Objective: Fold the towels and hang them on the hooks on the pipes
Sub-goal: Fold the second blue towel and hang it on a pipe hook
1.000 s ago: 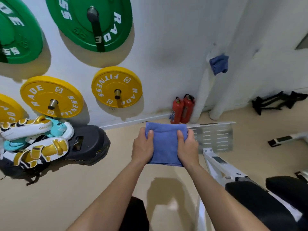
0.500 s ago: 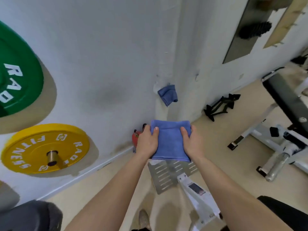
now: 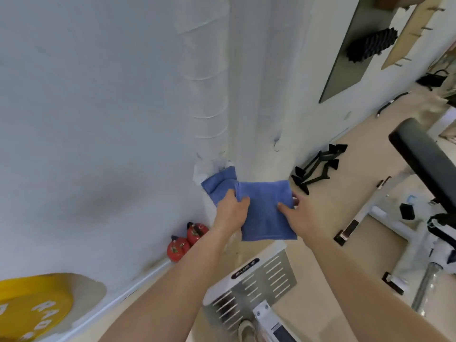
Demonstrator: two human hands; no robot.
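Observation:
I hold a folded blue towel [image 3: 265, 211] in the air in front of two white wrapped pipes [image 3: 256, 107]. My left hand [image 3: 232, 211] pinches its upper left edge. My right hand [image 3: 297, 213] grips its right edge, thumb on the front face. A second blue towel [image 3: 217, 183] hangs on the left pipe [image 3: 207, 95], just left of and behind the one I hold. A small dark hook [image 3: 276, 144] sticks out of the right pipe, above my right hand, with nothing on it.
Two red fire extinguishers [image 3: 187, 239] stand at the wall's foot. A perforated metal footplate [image 3: 261, 282] lies below my arms. A white-framed bench with black pad [image 3: 424, 166] stands right. Black handles [image 3: 318, 166] lie by the pipes. A yellow weight plate [image 3: 32, 307] hangs lower left.
I have moved closer to the pipes and raised the folded towel up beside the hanging one. The view has swung right; the green plate has left the frame.

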